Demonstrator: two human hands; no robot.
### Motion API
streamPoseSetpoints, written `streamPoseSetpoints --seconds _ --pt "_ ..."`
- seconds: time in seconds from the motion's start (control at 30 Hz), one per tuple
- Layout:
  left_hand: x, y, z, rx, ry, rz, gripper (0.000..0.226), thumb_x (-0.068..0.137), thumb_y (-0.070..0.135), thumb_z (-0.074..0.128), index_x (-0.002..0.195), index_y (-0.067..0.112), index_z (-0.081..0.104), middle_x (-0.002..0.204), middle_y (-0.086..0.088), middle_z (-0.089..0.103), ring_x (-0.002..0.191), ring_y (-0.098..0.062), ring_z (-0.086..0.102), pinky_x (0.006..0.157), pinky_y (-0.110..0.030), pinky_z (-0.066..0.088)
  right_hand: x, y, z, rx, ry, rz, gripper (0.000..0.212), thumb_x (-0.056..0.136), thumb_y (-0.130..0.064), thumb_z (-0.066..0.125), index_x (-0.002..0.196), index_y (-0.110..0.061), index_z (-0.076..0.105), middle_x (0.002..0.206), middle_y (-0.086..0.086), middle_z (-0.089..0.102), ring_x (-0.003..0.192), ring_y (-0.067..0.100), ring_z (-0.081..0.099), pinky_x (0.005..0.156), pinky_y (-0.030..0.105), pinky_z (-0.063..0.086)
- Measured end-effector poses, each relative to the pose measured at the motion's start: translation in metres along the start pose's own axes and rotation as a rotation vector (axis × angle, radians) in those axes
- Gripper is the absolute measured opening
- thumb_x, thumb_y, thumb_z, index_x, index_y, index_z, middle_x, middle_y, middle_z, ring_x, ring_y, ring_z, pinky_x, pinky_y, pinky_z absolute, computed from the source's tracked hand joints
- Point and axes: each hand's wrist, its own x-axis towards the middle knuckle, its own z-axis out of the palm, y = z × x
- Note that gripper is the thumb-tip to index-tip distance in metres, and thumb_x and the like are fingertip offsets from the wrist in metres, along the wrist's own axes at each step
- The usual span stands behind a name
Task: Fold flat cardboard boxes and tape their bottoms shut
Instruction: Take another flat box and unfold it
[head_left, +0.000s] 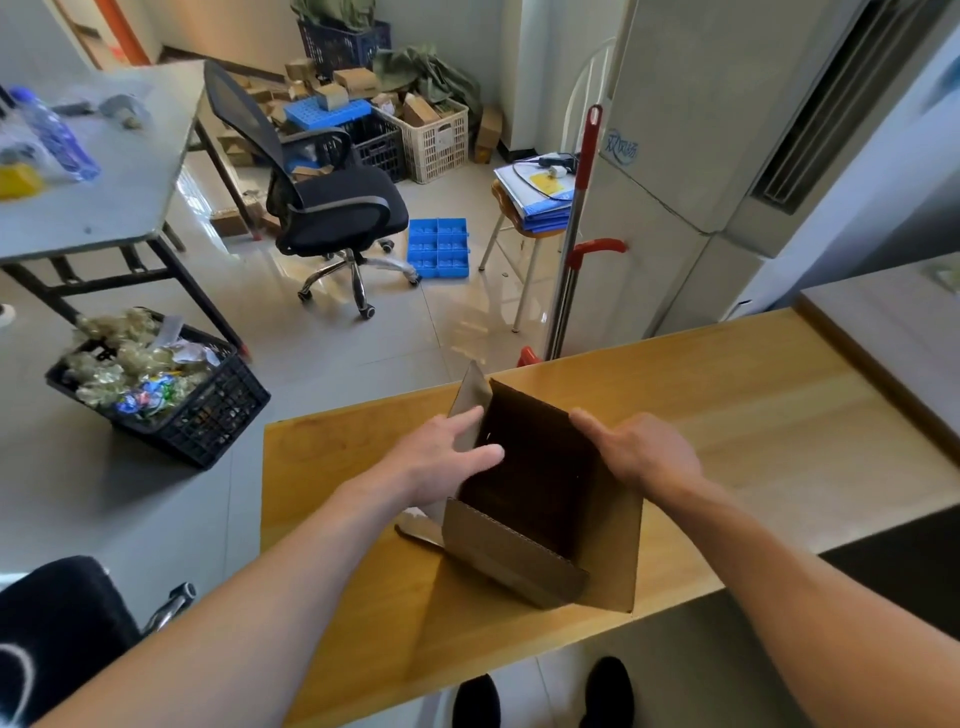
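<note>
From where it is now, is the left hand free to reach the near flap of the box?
Probably yes. The left hand lies with straight fingers on the left side of the cardboard box, and the near flap stands just below it with nothing between. The right hand holds the far right edge, out of the way.

Box (524, 499) under my hands: plain brown cardboard outside, dark brown, nearly black in shadow, inside. Table (727, 415) is yellow-tan wood grain with a darker brown edge. Office chair (332, 202) black, chrome base. Divided tray (438, 248) on the floor bright blue. Near crate (171, 410) black lattice, holding pale yellowish and blue-white wrappers. Far crate (436, 137) cream lattice. Mop handle (576, 208) red over silver. Floor tiles (322, 343) light grey, glossy. My shoes (608, 691) black.
</note>
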Motion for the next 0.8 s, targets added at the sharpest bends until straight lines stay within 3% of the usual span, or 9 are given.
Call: streamPoseSetpoints --seconds 0.1,0.27,0.37,0.43,0.57,0.63,0.7,0.77,0.8 --pt "-0.005 0.004 -0.010 -0.054 -0.154 -0.063 0.092 0.083 0.063 0.062 0.154 0.039 0.009 0.164 0.004 0.006 0.149 -0.026 0.017 0.112 -0.053 0.035 0.002 -0.005 -0.001 0.098 0.043 0.051 0.087 0.079 -0.088 0.021 0.074 -0.015 0.067 0.073 0.003 0.067 0.069 0.018 0.064 0.061 0.033 0.047" --pt "-0.009 -0.008 -0.017 0.243 -0.295 -0.057 0.140 0.051 0.068 0.083 0.150 0.043 -0.013 0.163 0.006 -0.010 0.150 -0.027 0.007 0.111 -0.043 0.036 0.002 0.001 -0.004 -0.264 -0.043 -0.012 0.046 0.059 -0.065 0.076 0.079 -0.025 0.063 0.077 -0.005 0.066 0.072 0.015 0.064 0.070 0.038 0.058" --pt "-0.012 -0.015 0.001 0.587 -0.051 -0.023 0.135 0.057 0.070 0.078 0.151 0.038 -0.013 0.164 0.000 0.008 0.138 -0.030 0.039 0.094 -0.039 0.049 -0.005 -0.001 0.005 -0.468 0.104 -0.141 0.059 0.059 -0.067 0.077 0.090 -0.028 0.045 0.083 -0.007 0.052 0.071 0.012 0.054 0.062 0.032 0.050" --pt "-0.013 -0.019 0.016 0.610 0.146 -0.028 0.121 0.067 0.066 0.075 0.153 0.036 -0.005 0.150 -0.003 0.038 0.107 -0.022 0.058 0.064 -0.026 0.050 -0.008 0.002 0.013 -0.498 0.162 -0.230 0.062 0.064 -0.063 0.077 0.099 -0.030 0.039 0.086 -0.006 0.047 0.070 0.012 0.051 0.059 0.029 0.047" --pt "-0.014 -0.007 0.041 0.727 0.409 0.004 0.116 0.080 0.029 0.076 0.150 0.033 -0.017 0.117 -0.004 0.052 0.066 -0.015 0.046 0.042 -0.025 0.031 -0.011 -0.001 0.019 -0.398 0.174 -0.296 0.064 0.074 -0.045 0.078 0.122 -0.024 0.041 0.093 -0.005 0.052 0.075 0.014 0.056 0.065 0.031 0.054" --pt "-0.012 0.001 0.063 0.754 0.399 0.100 0.124 0.080 0.011 0.072 0.145 0.029 -0.033 0.125 -0.011 0.040 0.076 -0.022 0.050 0.049 -0.034 0.045 -0.014 -0.008 0.021 -0.167 0.174 -0.289 0.077 0.075 -0.044 0.075 0.137 -0.027 0.034 0.099 -0.008 0.050 0.085 0.014 0.055 0.074 0.033 0.054" --pt "-0.012 0.005 0.078 0.659 0.344 0.136 0.121 0.087 0.014 0.065 0.139 0.032 -0.043 0.137 -0.009 0.029 0.097 -0.027 0.047 0.066 -0.040 0.051 -0.027 -0.020 0.028 0.372 0.110 -0.232 0.080 0.075 -0.055 0.069 0.142 -0.034 0.031 0.115 -0.008 0.051 0.100 0.014 0.056 0.084 0.037 0.053" --pt "-0.011 -0.001 0.079 0.407 0.231 0.077 0.114 0.086 0.026 0.066 0.147 0.034 -0.030 0.147 0.003 0.027 0.116 -0.025 0.043 0.086 -0.041 0.049 -0.036 -0.022 0.044 0.623 0.079 -0.262 0.063 0.082 -0.053 0.060 0.139 -0.033 0.041 0.128 -0.008 0.053 0.111 0.016 0.058 0.092 0.041 0.052" --pt "-0.010 -0.006 0.075 0.256 0.143 0.064 0.105 0.084 0.031 0.067 0.154 0.034 -0.011 0.150 0.009 0.029 0.126 -0.022 0.041 0.098 -0.041 0.045 -0.041 -0.019 0.053 0.525 0.074 -0.309 0.052 0.087 -0.042 0.059 0.135 -0.026 0.051 0.128 -0.008 0.056 0.112 0.016 0.058 0.095 0.040 0.051"
